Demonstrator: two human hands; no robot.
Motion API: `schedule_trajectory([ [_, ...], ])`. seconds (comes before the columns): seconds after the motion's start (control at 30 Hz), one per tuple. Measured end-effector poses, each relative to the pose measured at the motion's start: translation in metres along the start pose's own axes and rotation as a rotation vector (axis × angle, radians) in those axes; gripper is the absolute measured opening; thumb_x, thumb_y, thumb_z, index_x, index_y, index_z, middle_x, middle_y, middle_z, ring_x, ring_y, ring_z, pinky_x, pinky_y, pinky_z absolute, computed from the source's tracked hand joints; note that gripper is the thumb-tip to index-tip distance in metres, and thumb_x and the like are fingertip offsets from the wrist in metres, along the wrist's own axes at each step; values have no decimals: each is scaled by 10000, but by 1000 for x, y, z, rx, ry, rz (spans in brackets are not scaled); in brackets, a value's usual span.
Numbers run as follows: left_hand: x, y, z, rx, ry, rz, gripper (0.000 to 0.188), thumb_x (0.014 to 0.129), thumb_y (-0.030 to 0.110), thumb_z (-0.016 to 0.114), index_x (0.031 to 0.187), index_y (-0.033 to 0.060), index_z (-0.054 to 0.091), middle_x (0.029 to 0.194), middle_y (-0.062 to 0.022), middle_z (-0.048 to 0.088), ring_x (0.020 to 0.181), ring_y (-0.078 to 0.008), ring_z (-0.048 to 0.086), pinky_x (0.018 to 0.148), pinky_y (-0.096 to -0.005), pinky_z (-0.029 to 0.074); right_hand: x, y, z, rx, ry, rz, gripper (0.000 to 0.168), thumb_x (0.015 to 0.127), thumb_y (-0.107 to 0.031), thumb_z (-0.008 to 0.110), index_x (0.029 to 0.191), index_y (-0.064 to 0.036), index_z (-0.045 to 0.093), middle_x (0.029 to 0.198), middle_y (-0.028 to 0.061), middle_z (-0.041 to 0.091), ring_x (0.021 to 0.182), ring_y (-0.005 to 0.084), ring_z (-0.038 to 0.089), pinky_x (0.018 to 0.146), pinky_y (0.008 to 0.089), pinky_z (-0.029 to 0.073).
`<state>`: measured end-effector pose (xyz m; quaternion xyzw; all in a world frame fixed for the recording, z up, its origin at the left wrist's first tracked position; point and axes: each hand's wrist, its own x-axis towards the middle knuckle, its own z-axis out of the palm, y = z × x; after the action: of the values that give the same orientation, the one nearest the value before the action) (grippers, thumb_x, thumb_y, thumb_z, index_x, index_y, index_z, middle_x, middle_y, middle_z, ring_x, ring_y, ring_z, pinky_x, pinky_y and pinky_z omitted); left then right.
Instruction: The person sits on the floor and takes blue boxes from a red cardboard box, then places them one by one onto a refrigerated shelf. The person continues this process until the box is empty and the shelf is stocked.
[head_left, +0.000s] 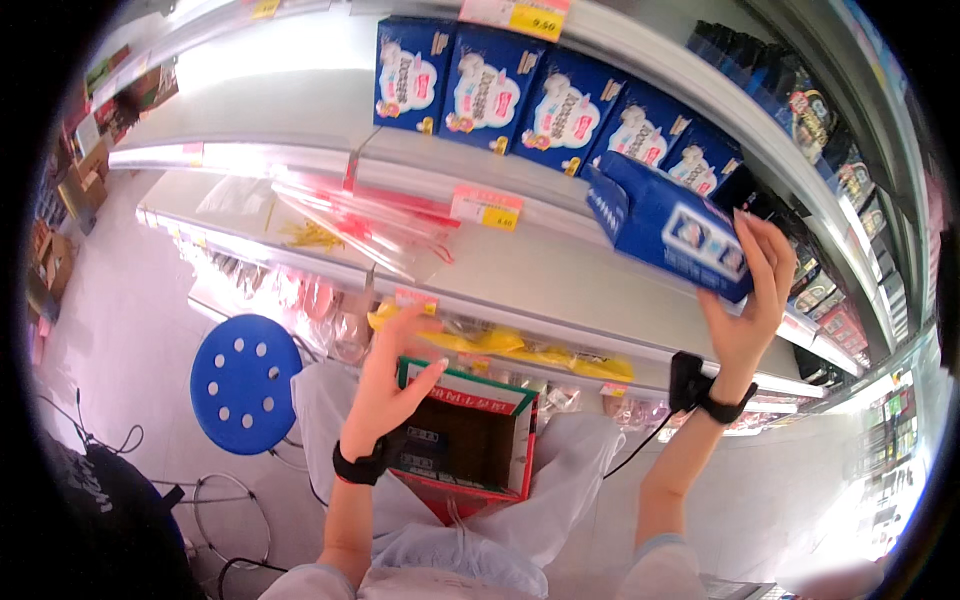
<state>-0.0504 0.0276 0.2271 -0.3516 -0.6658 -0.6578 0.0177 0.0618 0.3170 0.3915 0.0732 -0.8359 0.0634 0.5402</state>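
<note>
My right hand (750, 300) grips one end of a blue carton (675, 225) printed with small pictures. The carton is tilted in front of the shelf, and a flap at its far end stands out. Behind it, several blue boxes (487, 90) with white cloud-shaped labels stand side by side on a shelf. My left hand (394, 375) is raised with its fingers apart and slightly blurred, holding nothing. Below and beside it, an open cardboard box (480, 442) with red and green edges sits between my knees. A dark blue box (424, 450) lies inside.
Clear plastic packets (375, 217) lie on the middle shelf at left. Yellow packages (495, 341) fill the shelf below. A round blue stool (246, 384) with holes stands at left, near a dark bag (105, 510). Packaged goods (814, 135) line the shelves at right.
</note>
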Motion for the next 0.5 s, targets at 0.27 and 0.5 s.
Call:
schedule_trajectory([
  [0.27,-46,-126,34,165,-624,-199,248,790,153,631,984,15,561,793,-114,640,714,-210,626,620,-299,485,17,88,21,79,-189,30,511,646,-44,696,1135,-80,553,1241,114,435,1133,264,440,909,327,396],
  [0.5,-99,-273,75,718,-1244,-680,464,683,362,663,991,19,614,891,-184,635,849,-324,604,731,-412,472,4,2,52,-138,-59,-28,518,663,-90,608,1173,-66,520,1302,156,412,1223,357,352,1007,522,237],
])
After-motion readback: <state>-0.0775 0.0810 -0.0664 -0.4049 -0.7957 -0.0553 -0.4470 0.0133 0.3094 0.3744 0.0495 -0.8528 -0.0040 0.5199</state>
